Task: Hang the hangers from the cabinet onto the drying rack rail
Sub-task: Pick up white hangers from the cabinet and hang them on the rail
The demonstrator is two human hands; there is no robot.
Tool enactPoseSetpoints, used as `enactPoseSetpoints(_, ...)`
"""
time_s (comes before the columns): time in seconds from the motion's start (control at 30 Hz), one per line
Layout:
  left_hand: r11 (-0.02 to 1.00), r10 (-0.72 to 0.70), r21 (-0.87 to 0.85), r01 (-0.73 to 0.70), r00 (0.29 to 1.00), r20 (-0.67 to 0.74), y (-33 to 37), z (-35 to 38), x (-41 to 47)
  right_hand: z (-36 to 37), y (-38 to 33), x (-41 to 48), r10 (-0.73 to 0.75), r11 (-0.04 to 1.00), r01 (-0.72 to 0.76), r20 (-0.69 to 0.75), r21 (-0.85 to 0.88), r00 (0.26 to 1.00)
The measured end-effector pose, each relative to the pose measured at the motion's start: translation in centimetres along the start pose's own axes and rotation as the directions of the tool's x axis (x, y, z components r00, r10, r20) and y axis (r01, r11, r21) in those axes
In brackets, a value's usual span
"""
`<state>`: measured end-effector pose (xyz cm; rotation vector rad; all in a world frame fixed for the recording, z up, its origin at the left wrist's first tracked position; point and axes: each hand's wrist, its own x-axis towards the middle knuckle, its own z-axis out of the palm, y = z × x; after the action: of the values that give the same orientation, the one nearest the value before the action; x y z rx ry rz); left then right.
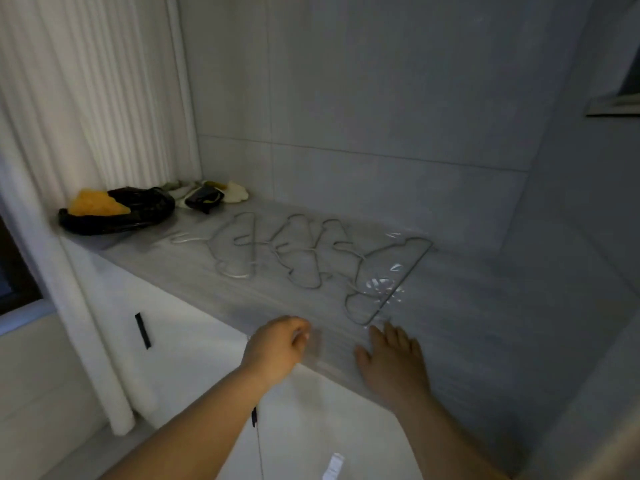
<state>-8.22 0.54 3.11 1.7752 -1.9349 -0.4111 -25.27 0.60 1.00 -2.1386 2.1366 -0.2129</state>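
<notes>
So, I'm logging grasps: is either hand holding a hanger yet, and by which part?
Nothing is held. The right hand is open over the counter near the closest hanger; the left hand is curled, empty.

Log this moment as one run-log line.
hangers: flat on cabinet top, untouched | left hand: curled, empty | right hand: open, short of nearest hanger

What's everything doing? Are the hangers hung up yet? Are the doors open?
hangers: lying flat on the cabinet top, none hung.
cabinet doors: closed.
black bag: crumpled, a yellow thing against it.
left hand: fingers curled, blurred.
right hand: spread flat, not touching a hanger.
</notes>
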Motion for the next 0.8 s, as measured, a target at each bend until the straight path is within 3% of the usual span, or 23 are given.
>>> enactPoseSetpoints(0.17, 0.969, 0.153, 0.169, -0.178, 0.977, 0.151, 2.9, 2.6, 6.8, 0.6, 0.3, 0.3, 0.001, 1.000, -0.002, -0.042, -0.028, 0.999)
enactPoseSetpoints(0.23, 0.953, 0.175, 0.213, -0.216, 0.964, 0.198, 4.1, 3.6, 9.0, 0.8, 0.2, 0.4, 0.028, 0.998, -0.035, -0.132, -0.052, 0.991)
enactPoseSetpoints(0.3, 0.950, 0.160, 0.227, -0.216, 0.957, 0.241, 4.9, 4.5, 10.7, 1.3, 0.3, 0.7, 0.051, 0.999, -0.053, -0.125, -0.008, 0.991)
enactPoseSetpoints(0.43, 0.966, 0.078, 0.221, -0.135, 0.965, 0.249, 4.8, 5.7, 11.9, 2.2, 0.3, 1.0, 0.064, 0.998, -0.062, -0.083, 0.026, 0.994)
enactPoseSetpoints(0.57, 0.984, 0.077, 0.152, -0.096, 0.989, 0.126, 4.1, 6.1, 11.4, 2.6, 0.3, 1.1, 0.063, 0.998, -0.062, -0.065, 0.015, 0.996)
enactPoseSetpoints(0.67, 0.999, -0.038, 0.014, 0.038, 0.999, 0.028, 4.3, 5.4, 10.8, 2.5, 0.3, 0.9, 0.045, 0.999, -0.045, -0.079, 0.007, 0.996)
enactPoseSetpoints(0.8, 0.981, -0.188, -0.048, 0.187, 0.982, 0.002, 4.4, 4.1, 10.5, 2.5, 0.5, 0.9, 0.055, 0.998, -0.055, -0.079, -0.006, 0.995)
